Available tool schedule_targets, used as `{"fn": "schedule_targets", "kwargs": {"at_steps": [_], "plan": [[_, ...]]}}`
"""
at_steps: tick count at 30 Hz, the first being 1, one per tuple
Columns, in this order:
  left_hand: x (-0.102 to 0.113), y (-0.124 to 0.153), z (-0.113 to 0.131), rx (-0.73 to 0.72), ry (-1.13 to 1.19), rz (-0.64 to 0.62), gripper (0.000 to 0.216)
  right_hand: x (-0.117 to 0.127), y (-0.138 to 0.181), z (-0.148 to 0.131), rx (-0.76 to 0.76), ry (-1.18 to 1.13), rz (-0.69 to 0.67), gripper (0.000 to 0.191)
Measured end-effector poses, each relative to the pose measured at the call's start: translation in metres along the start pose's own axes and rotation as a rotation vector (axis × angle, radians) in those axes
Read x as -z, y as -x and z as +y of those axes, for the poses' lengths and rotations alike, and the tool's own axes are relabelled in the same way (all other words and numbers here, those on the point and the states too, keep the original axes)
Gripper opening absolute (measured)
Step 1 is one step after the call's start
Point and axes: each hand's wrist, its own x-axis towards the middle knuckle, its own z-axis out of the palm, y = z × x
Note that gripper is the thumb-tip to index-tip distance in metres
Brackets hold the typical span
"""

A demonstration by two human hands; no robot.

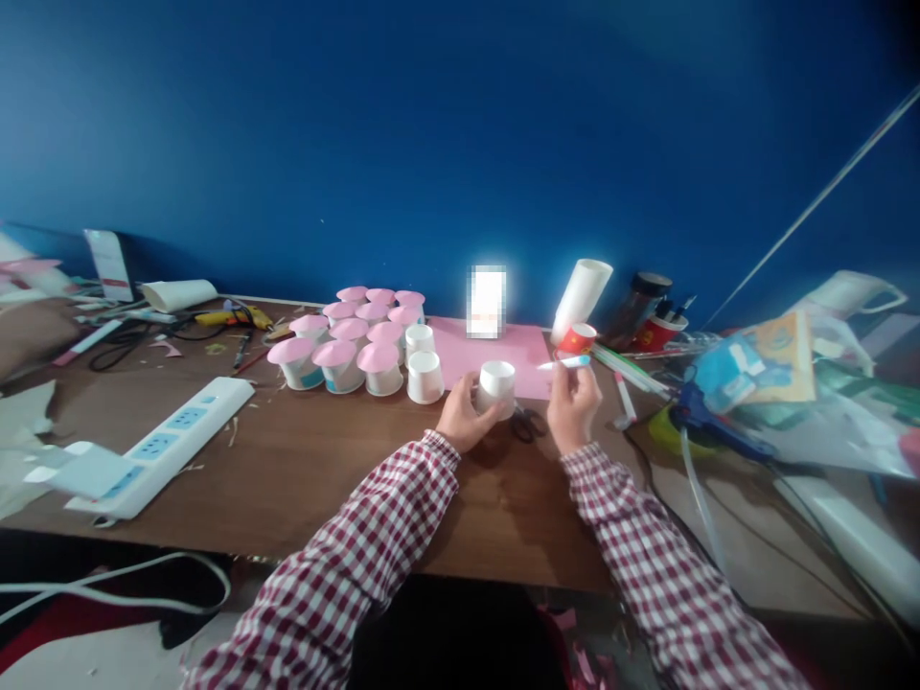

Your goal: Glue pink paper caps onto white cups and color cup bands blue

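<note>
My left hand (464,414) is wrapped round an upturned white paper cup (497,385) just above the brown table. My right hand (573,407) pinches a white and blue pen-like stick (564,363), its tip pointing left over the cup. Black scissors (530,423) lie on the table between my hands. Behind the cup lies a pink paper sheet (521,355). Both sleeves are red and white check.
Several upturned cups with pink tops (352,345) and two plain white cups (424,369) stand left of the pink sheet. A white power strip (162,446) lies at front left. A stack of white cups (582,295), a red cup (577,339), pens and plastic bags (791,393) crowd the right.
</note>
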Motion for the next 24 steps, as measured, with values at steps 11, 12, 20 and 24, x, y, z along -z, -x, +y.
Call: {"fn": "schedule_targets", "kwargs": {"at_steps": [11,12,20,24], "plan": [[-0.011,-0.016,-0.002,0.386,0.754,-0.019,0.031,-0.006,-0.006,0.02,-0.728,-0.817,0.035,0.038],[-0.01,-0.016,-0.002,0.43,0.814,-0.012,0.031,-0.006,-0.003,0.018,-0.737,-0.826,0.011,0.038],[0.0,-0.012,0.003,0.532,1.052,-0.062,0.042,-0.004,0.013,-0.003,-0.642,-0.798,-0.034,0.038],[0.001,-0.009,0.003,0.512,1.048,-0.122,0.039,-0.003,0.014,-0.005,-0.552,-0.788,-0.078,0.032]]}}
